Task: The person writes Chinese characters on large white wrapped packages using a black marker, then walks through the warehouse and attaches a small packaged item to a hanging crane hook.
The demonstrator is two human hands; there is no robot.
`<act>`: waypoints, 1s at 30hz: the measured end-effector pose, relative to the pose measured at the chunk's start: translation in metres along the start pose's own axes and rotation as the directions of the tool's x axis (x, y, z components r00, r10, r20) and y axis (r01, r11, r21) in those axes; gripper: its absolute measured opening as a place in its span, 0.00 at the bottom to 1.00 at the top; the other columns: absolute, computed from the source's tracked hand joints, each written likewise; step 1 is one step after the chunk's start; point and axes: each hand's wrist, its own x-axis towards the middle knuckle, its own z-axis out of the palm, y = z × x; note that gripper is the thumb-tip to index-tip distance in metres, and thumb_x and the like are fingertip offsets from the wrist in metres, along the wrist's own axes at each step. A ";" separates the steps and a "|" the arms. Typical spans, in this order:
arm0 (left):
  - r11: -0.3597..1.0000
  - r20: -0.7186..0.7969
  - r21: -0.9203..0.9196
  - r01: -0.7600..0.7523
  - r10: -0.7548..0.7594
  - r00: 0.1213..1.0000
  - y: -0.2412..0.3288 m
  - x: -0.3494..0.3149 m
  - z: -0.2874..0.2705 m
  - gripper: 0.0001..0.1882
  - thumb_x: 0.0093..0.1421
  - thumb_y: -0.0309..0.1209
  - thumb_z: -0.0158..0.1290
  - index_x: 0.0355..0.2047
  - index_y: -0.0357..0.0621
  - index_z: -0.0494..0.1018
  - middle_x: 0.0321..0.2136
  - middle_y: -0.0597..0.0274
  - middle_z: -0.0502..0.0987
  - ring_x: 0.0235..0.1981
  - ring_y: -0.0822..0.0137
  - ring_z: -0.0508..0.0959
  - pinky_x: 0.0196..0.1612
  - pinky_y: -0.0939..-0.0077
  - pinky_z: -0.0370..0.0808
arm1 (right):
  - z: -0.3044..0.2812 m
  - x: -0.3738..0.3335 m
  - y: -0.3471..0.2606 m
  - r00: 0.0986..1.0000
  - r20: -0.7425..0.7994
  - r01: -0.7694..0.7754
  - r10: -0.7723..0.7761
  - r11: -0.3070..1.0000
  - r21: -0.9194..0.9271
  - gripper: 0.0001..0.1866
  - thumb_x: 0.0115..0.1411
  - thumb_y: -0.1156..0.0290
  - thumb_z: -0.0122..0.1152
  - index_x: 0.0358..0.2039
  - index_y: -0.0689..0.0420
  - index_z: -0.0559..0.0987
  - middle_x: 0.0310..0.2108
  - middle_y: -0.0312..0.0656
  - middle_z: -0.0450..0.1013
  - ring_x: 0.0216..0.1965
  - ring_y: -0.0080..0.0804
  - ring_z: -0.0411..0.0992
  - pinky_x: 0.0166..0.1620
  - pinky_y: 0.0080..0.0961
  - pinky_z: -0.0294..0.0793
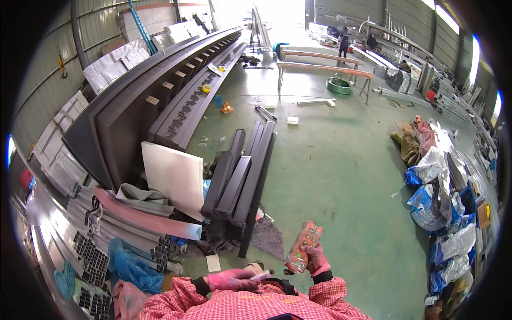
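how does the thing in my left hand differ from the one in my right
The slim pale item in your left hand is much smaller than the red pack in your right hand. The slim pale item looks plain; the red pack shows round spots. The slim pale item lies nearer level in the picture, the red pack steeper. Both are hand-held.

Daylight floods a large industrial workshop through a bright, washed-out opening (285,24) at its far end, laying pale glare across the smooth green floor (341,170). Ribbed metal cladding (45,61) lines the left wall, broken by a dark upright column (79,37), while grey panelled wall (354,10) rises at right, where narrow strip windows (448,23) glow white. Two long, low trestles (324,68) with orange-brown tops stand toward the back of the hall.
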 end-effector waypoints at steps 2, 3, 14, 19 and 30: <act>0.923 0.106 0.374 -0.089 0.053 0.993 0.014 0.016 -0.003 0.23 0.61 0.38 0.49 0.52 0.37 0.64 0.44 0.63 0.73 0.47 0.74 0.69 0.50 0.79 0.64 | -0.004 0.003 -0.009 0.999 -0.038 0.025 -0.024 0.999 0.023 0.31 0.45 0.84 0.56 0.52 0.55 0.62 0.36 0.39 0.70 0.35 0.36 0.72 0.38 0.40 0.76; 0.856 0.107 0.508 -0.095 0.047 0.993 0.025 0.022 -0.004 0.22 0.61 0.40 0.48 0.51 0.39 0.65 0.43 0.61 0.74 0.46 0.72 0.70 0.50 0.76 0.65 | -0.006 0.007 -0.013 0.998 -0.048 0.038 -0.037 0.999 0.017 0.31 0.45 0.84 0.55 0.52 0.55 0.62 0.36 0.39 0.69 0.35 0.37 0.72 0.38 0.41 0.76; 0.304 0.328 0.912 -0.277 -0.133 0.935 0.133 0.138 -0.035 0.19 0.60 0.45 0.41 0.46 0.49 0.69 0.41 0.48 0.73 0.45 0.50 0.72 0.45 0.60 0.68 | -0.031 0.072 -0.081 0.983 -0.112 0.152 -0.148 0.988 0.032 0.28 0.47 0.82 0.56 0.50 0.54 0.63 0.38 0.39 0.69 0.37 0.38 0.72 0.39 0.43 0.75; 0.112 0.303 0.952 -0.284 -0.235 0.924 0.173 0.169 -0.045 0.20 0.59 0.45 0.39 0.49 0.56 0.68 0.39 0.52 0.76 0.42 0.51 0.75 0.42 0.57 0.70 | -0.018 0.105 -0.113 0.979 -0.115 0.176 -0.169 0.982 0.060 0.27 0.48 0.81 0.57 0.50 0.54 0.64 0.37 0.39 0.70 0.36 0.38 0.72 0.39 0.42 0.76; 0.051 0.163 0.986 -0.157 -0.124 0.979 0.194 0.265 -0.060 0.15 0.51 0.36 0.50 0.37 0.44 0.77 0.36 0.50 0.78 0.39 0.50 0.77 0.37 0.58 0.74 | -0.030 0.197 -0.162 0.993 -0.084 0.080 -0.078 0.997 0.019 0.28 0.48 0.83 0.54 0.51 0.54 0.63 0.36 0.38 0.70 0.36 0.36 0.72 0.39 0.40 0.76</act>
